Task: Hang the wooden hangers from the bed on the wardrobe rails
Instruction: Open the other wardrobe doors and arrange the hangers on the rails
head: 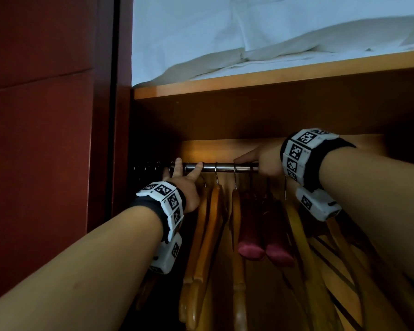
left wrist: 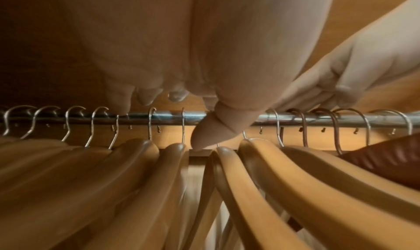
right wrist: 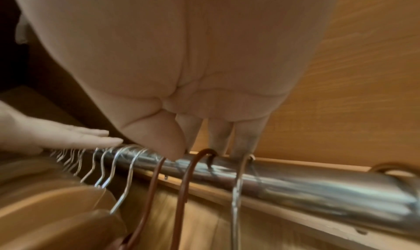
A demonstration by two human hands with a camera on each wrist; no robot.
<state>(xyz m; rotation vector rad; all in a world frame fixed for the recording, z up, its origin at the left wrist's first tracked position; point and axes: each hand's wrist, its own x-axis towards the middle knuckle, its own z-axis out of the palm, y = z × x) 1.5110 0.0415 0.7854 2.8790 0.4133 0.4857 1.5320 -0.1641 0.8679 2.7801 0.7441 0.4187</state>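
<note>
A chrome wardrobe rail (head: 225,167) (left wrist: 170,116) (right wrist: 318,187) carries several wooden hangers (head: 210,235) (left wrist: 250,182) on silver hooks. My left hand (head: 184,169) (left wrist: 177,117) reaches up to the rail's left part. Its fingers are spread and fairly straight, touching the rail between hooks, and the thumb (left wrist: 204,137) points down. My right hand (head: 251,163) (right wrist: 200,149) lies over the rail further right. There the thumb (right wrist: 168,142) presses the rail's front and straight fingers drop behind it, beside a brown hook (right wrist: 188,182). Neither hand grips a hanger.
Two dark pink padded hangers (head: 251,235) hang among the wooden ones below my right hand. A wooden shelf (head: 273,78) sits close above the rail and holds white bedding (head: 249,44). A red wall panel (head: 46,139) borders the wardrobe on the left.
</note>
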